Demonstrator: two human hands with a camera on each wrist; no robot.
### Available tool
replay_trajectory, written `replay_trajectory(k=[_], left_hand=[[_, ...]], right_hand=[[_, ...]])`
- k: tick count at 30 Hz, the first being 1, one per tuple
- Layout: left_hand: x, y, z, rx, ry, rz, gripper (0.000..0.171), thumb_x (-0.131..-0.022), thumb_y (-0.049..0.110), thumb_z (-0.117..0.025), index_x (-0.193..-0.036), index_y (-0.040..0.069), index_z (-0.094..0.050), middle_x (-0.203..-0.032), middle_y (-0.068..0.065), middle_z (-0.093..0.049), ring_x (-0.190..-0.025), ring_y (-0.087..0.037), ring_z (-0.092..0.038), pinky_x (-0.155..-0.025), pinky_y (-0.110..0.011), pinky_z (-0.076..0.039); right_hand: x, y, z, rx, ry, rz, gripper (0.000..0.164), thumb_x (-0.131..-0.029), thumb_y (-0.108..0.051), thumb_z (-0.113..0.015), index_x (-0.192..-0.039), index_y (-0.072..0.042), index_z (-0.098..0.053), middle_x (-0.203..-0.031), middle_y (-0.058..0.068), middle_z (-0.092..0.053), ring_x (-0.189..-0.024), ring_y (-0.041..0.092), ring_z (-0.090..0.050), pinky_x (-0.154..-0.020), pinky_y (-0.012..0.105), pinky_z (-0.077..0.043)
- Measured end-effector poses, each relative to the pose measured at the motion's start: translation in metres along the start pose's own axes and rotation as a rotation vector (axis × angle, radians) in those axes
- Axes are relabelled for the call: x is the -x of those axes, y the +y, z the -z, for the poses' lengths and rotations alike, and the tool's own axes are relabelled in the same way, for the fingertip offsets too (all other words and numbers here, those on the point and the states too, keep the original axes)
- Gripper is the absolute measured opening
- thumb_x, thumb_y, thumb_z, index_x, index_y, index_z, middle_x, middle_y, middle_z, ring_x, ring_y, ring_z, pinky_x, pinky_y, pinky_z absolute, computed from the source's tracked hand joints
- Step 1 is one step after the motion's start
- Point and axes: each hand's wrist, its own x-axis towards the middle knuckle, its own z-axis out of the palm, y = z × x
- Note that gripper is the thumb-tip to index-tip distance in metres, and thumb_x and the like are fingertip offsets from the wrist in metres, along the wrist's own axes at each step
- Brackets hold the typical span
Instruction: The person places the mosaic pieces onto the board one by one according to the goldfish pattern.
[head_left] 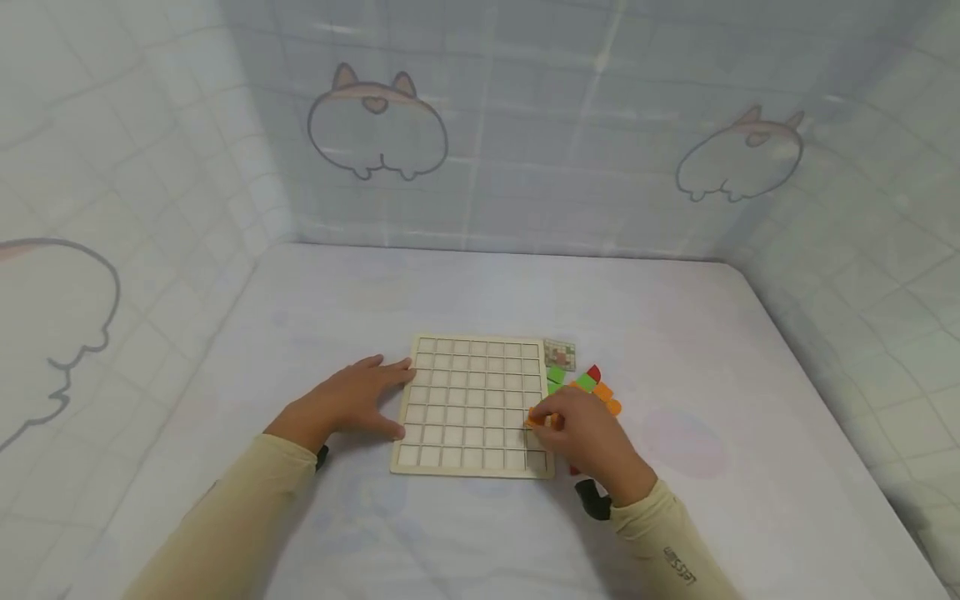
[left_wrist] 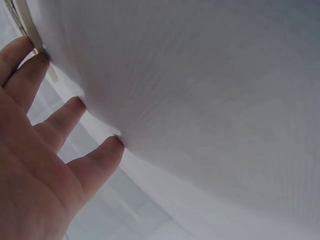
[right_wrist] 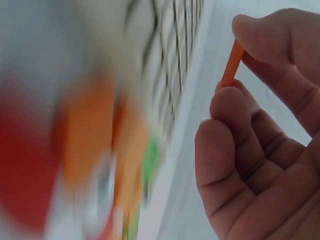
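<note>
A pale wooden grid board (head_left: 472, 476) with square cells lies flat in front of the person. The left hand (head_left: 355, 398) rests at the board's left edge with its fingers spread; in the left wrist view some fingertips (left_wrist: 79, 102) press on the white cloth. Over the board's right side, the right hand (head_left: 592, 429) pinches a thin orange tile (right_wrist: 232, 64) between thumb and fingers. Beside that hand lie loose green (head_left: 556, 375), red (head_left: 595, 372) and orange pieces (head_left: 613, 407), partly hidden beneath it.
A small printed pattern card (head_left: 561, 354) lies by the board's upper right corner. White cloth (head_left: 480, 292) covers the table. Fabric walls with cartoon animal drawings (head_left: 377, 125) rise at the back and both sides.
</note>
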Motion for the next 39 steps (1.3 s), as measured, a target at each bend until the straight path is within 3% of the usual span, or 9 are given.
replay_trajectory(k=[3,6,14,25,28,31,34,39], left_hand=[[-0.003,0.002,0.002,-0.009,-0.008,0.003,0.1,-0.073,0.06,-0.084,-0.156,0.023,-0.043,-0.167,0.002,-0.031,-0.153,-0.046,-0.022,-0.116,-0.067,-0.029],[-0.006,0.005,0.003,-0.017,-0.014,0.005,0.1,-0.074,0.059,-0.083,-0.157,0.023,-0.042,-0.167,0.003,-0.031,-0.153,-0.045,-0.022,-0.116,-0.067,-0.03],[-0.015,0.01,0.005,-0.03,-0.026,0.013,0.1,-0.073,0.058,-0.085,-0.157,0.025,-0.041,-0.167,0.005,-0.03,-0.154,-0.042,-0.021,-0.117,-0.067,-0.029],[-0.012,0.013,0.01,-0.038,-0.018,-0.009,0.099,-0.073,0.055,-0.087,-0.156,0.021,-0.044,-0.168,0.002,-0.03,-0.153,-0.043,-0.024,-0.115,-0.067,-0.032],[-0.011,0.012,0.008,-0.037,-0.021,-0.002,0.101,-0.072,0.055,-0.087,-0.156,0.021,-0.043,-0.168,0.003,-0.028,-0.153,-0.042,-0.024,-0.115,-0.066,-0.033],[-0.011,0.009,0.005,-0.047,-0.021,0.003,0.102,-0.071,0.057,-0.087,-0.156,0.021,-0.043,-0.168,0.003,-0.027,-0.153,-0.041,-0.024,-0.114,-0.065,-0.034],[-0.011,0.007,0.003,-0.059,-0.016,0.004,0.104,-0.071,0.059,-0.087,-0.156,0.021,-0.043,-0.168,0.002,-0.028,-0.152,-0.042,-0.025,-0.114,-0.065,-0.035],[-0.007,0.005,0.003,-0.068,-0.01,0.011,0.104,-0.071,0.06,-0.086,-0.156,0.019,-0.043,-0.168,-0.001,-0.028,-0.151,-0.044,-0.025,-0.114,-0.066,-0.035]], right_hand=[[-0.012,-0.014,-0.019,0.017,-0.057,0.132,0.007,-0.087,-0.022,-0.08,-0.094,-0.022,-0.081,-0.088,-0.012,-0.067,-0.076,0.006,-0.054,-0.067,0.021,-0.049],[-0.022,-0.024,-0.034,0.022,-0.129,0.196,0.008,-0.089,-0.021,-0.078,-0.096,-0.021,-0.082,-0.089,-0.012,-0.067,-0.079,0.005,-0.055,-0.071,0.021,-0.05],[-0.034,-0.032,-0.042,0.083,-0.189,0.222,0.009,-0.089,-0.019,-0.078,-0.097,-0.019,-0.083,-0.085,-0.012,-0.066,-0.077,0.004,-0.055,-0.073,0.021,-0.051],[-0.031,-0.032,-0.042,0.167,-0.19,0.282,0.012,-0.091,-0.024,-0.078,-0.1,-0.018,-0.083,-0.092,-0.01,-0.067,-0.081,0.005,-0.057,-0.076,0.021,-0.052],[-0.027,-0.03,-0.039,0.106,-0.199,0.26,0.015,-0.092,-0.022,-0.076,-0.105,-0.019,-0.082,-0.098,-0.009,-0.069,-0.088,0.006,-0.061,-0.081,0.024,-0.054],[-0.019,-0.024,-0.029,0.024,-0.19,0.176,0.022,-0.092,-0.021,-0.074,-0.113,-0.019,-0.079,-0.108,-0.008,-0.07,-0.092,0.007,-0.061,-0.084,0.028,-0.055],[-0.01,-0.01,-0.014,-0.012,-0.136,0.059,0.028,-0.091,-0.021,-0.073,-0.119,-0.019,-0.076,-0.114,-0.007,-0.068,-0.086,0.007,-0.06,-0.078,0.028,-0.054],[0.0,0.027,0.01,-0.026,-0.085,-0.1,0.033,-0.09,-0.018,-0.073,-0.124,-0.018,-0.074,-0.096,-0.004,-0.065,-0.073,0.012,-0.052,-0.063,0.027,-0.047]])
